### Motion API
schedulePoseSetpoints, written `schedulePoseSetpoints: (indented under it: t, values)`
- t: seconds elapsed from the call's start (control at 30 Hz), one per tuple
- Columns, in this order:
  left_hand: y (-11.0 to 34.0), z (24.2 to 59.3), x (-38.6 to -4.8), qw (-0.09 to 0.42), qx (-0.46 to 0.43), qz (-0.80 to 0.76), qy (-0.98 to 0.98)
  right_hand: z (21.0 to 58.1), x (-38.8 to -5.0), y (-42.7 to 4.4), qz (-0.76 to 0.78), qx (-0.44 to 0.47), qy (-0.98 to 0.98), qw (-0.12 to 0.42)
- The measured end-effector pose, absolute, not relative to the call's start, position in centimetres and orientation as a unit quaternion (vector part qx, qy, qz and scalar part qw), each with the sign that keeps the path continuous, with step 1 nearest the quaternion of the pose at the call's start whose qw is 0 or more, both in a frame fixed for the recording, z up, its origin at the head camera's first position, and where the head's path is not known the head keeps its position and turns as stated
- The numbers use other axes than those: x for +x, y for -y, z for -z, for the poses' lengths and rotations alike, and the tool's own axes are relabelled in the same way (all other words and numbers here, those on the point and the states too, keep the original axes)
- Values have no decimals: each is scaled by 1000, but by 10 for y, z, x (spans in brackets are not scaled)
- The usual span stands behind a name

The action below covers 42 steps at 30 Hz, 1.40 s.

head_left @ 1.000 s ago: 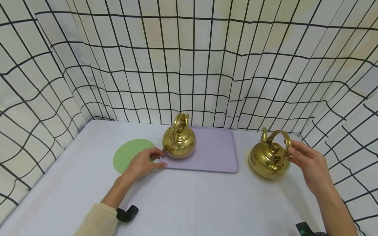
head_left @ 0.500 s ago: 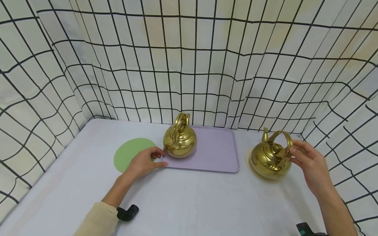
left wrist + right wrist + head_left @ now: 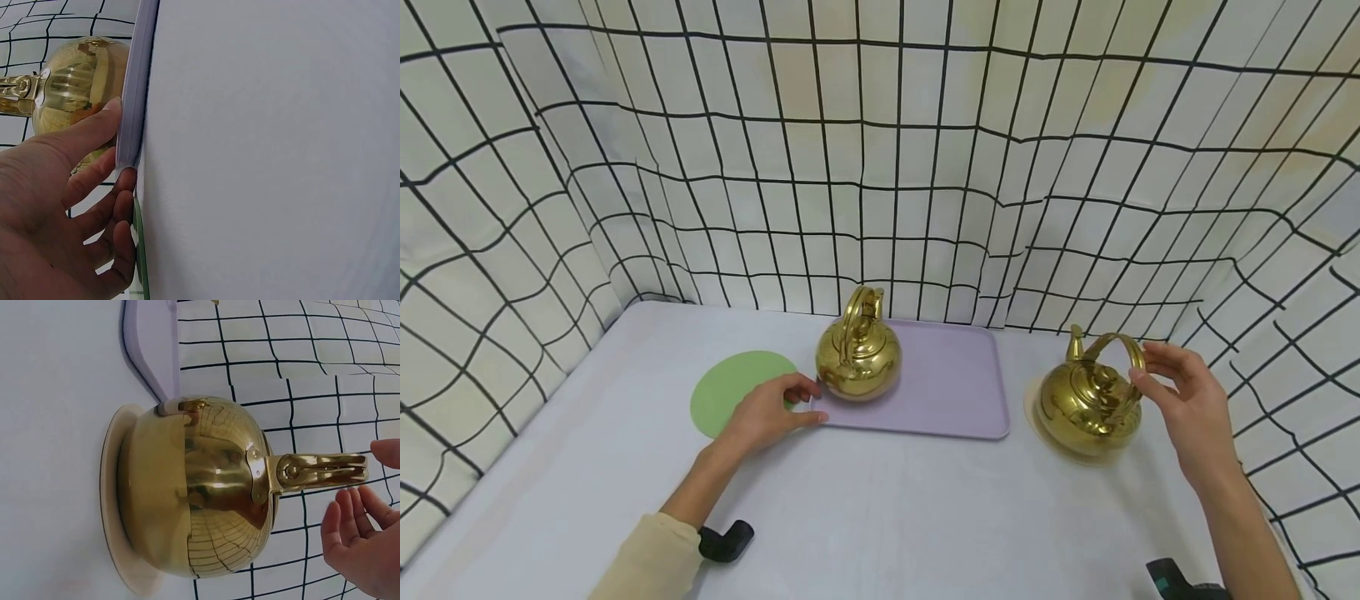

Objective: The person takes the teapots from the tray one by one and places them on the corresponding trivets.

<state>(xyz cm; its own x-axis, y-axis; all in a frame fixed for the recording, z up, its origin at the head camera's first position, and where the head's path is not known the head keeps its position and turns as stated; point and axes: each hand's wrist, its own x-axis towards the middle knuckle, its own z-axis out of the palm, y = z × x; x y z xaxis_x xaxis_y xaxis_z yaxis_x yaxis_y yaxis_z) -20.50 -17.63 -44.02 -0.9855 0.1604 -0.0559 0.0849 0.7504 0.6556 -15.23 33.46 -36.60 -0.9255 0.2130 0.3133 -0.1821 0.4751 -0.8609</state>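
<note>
My left hand (image 3: 767,414) pinches the near left corner of a lilac rectangular tray (image 3: 951,379). In the left wrist view the thumb (image 3: 100,125) lies along the tray's rim (image 3: 132,106), with the other fingers bent at its corner. On the tray's left part stands a shiny brass teapot (image 3: 859,358) with an arched handle. A second brass teapot (image 3: 1086,408) stands upright on a round beige mat (image 3: 1032,408) at right. My right hand (image 3: 1191,408) is beside that teapot's handle (image 3: 325,472); in the right wrist view, thumb and fingers stand spread, apart from it.
A round green mat (image 3: 730,392) lies left of the tray, partly behind my left hand. Black-lined grid walls (image 3: 925,167) surround the white tabletop (image 3: 925,517) at the back and both sides.
My right hand's fingers have spread and come away from the right teapot's handle. The left hand, tray and both teapots stay where they were, apart from a slight shift of the view.
</note>
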Motion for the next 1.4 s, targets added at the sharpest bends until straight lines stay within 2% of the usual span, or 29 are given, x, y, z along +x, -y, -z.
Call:
schedulePoseSetpoints:
  t: [0.33, 0.7, 0.87, 1.13, 1.4]
  values:
    - [177, 441, -206, 53, 65, -349, -933, 356, -156, -318, -495, -52, 821, 280]
    - [174, 443, -206, 59, 65, -350, -932, 347, -149, -306, -476, 13, 811, 340]
    - [175, 442, -207, 57, 61, -346, -935, 346, -151, -297, -480, 55, 810, 333]
    - [179, 442, -205, 56, 60, -338, -937, 349, -153, -280, -490, 104, 817, 286]
    - [177, 442, -207, 56, 67, -338, -937, 356, -155, -267, -491, 119, 827, 248]
